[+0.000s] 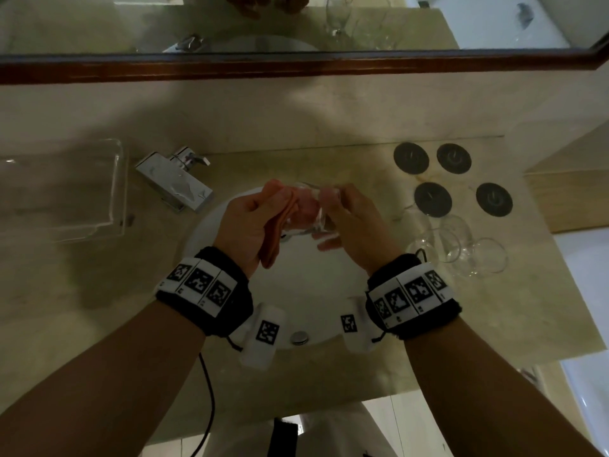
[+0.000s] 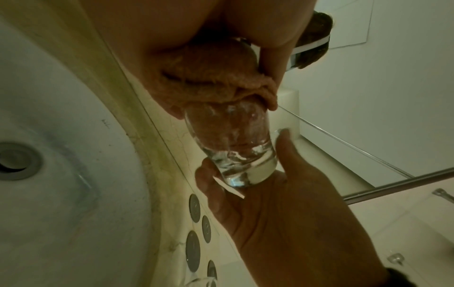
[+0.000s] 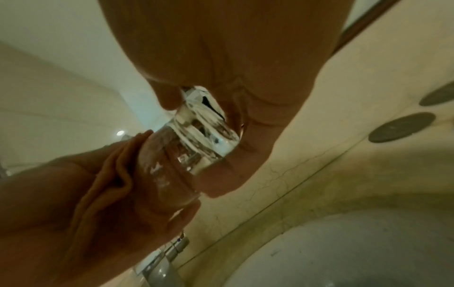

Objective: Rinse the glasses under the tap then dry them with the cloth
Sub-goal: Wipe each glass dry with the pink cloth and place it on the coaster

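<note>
Above the white sink (image 1: 296, 291) I hold a clear tumbler glass (image 1: 313, 212) (image 2: 228, 143) (image 3: 196, 143) on its side between both hands. My left hand (image 1: 253, 222) grips an orange cloth (image 1: 276, 232) (image 2: 216, 81) (image 3: 105, 174), and part of the cloth is stuffed into the glass's mouth. My right hand (image 1: 346, 222) (image 2: 282, 203) curls its fingers round the thick base of the glass. The chrome tap (image 1: 174, 183) stands at the sink's back left, with no water seen running.
Several stemmed glasses (image 1: 461, 249) stand on the marble counter right of the sink, behind them several dark round coasters (image 1: 431, 199). A clear glass tray (image 1: 66, 192) lies at the left. A mirror with a wooden frame (image 1: 296, 65) runs along the back.
</note>
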The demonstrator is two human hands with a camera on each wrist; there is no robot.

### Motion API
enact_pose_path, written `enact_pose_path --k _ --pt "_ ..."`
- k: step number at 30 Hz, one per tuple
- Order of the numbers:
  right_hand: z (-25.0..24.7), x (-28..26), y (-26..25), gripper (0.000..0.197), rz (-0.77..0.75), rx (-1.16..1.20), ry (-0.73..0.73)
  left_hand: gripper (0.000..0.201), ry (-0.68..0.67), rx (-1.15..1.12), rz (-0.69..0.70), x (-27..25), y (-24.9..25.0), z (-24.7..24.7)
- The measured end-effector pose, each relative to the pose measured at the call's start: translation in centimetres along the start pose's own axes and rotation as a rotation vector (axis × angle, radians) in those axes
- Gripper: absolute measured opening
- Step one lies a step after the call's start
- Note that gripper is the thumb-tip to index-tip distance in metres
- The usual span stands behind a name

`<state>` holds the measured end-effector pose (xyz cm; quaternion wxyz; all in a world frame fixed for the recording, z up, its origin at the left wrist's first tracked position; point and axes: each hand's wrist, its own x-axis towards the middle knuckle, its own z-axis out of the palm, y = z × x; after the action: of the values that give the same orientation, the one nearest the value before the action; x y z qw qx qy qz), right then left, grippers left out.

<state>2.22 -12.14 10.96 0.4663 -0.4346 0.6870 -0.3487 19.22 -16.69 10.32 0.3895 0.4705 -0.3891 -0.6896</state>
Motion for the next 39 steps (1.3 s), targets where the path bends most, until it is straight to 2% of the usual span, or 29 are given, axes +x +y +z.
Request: enact_pose_path --k 2,5,8,10,14,17,19,21,23,26,28,31,32,34,36,39 --pt "0.0 0.1 0.0 0.047 0.009 0.002 -0.009 0.045 -0.028 -0.001 -0.008 0.0 -0.1 0.1" --pt "-0.6 -0.2 0.1 0.034 -0.13 -0.043 -0.007 0.045 -0.014 -0.021 -0.034 0.0 -0.2 0.1" --pt "-1.2 -0.4 0.2 0.05 -0.174 -0.036 -0.031 0.036 0.004 -0.009 -0.043 -0.1 -0.1 0.1" --pt "-1.2 -0.6 0.3 0.048 -0.164 0.049 -0.01 0.042 0.002 -0.015 -0.033 -0.2 -0.1 0.3" --pt "-0.5 -0.6 -0.1 0.042 0.036 0.154 0.009 0.041 -0.016 -0.007 -0.003 -0.3 -0.1 0.7" --pt "-0.6 -0.8 0.3 0.031 -0.057 0.14 0.026 0.035 -0.017 -0.001 -0.009 -0.5 -0.2 0.8" --pt "-1.1 -1.1 0.6 0.039 -0.149 0.064 0.022 0.03 0.004 -0.007 -0.02 -0.6 -0.2 0.8" --pt "-1.5 -1.2 0.6 0.051 -0.184 0.024 0.0 0.032 0.018 -0.012 -0.038 -0.7 -0.2 0.9" --pt "-1.5 -1.2 0.7 0.051 -0.184 0.062 0.003 0.033 0.015 -0.008 -0.042 -0.7 -0.1 1.1" --pt "-1.1 -1.0 0.0 0.047 -0.009 0.126 0.042 0.027 0.023 0.003 -0.038 -0.7 -0.2 1.1" --pt "-1.0 -0.9 -0.3 0.047 0.088 0.113 0.024 0.032 0.019 0.009 -0.034 -0.7 -0.2 1.2" --pt "-1.3 -1.2 -0.1 0.028 -0.01 0.142 0.002 0.029 0.028 -0.007 -0.032 -0.8 -0.3 1.2" --pt "-1.6 -1.3 0.0 0.031 -0.083 0.107 -0.007 0.027 0.033 -0.016 -0.036 -0.8 -0.3 1.2" --pt "-1.7 -1.6 0.1 0.048 -0.176 0.005 -0.031 0.028 0.025 -0.021 -0.042 -0.8 -0.5 1.0" --pt "-1.8 -1.7 0.2 0.057 -0.194 0.018 -0.015 0.03 0.016 -0.028 -0.038 -0.8 -0.6 1.0" --pt "-1.4 -1.6 0.1 0.051 -0.114 0.095 0.032 0.031 0.001 -0.033 -0.022 -0.8 -0.5 1.1"
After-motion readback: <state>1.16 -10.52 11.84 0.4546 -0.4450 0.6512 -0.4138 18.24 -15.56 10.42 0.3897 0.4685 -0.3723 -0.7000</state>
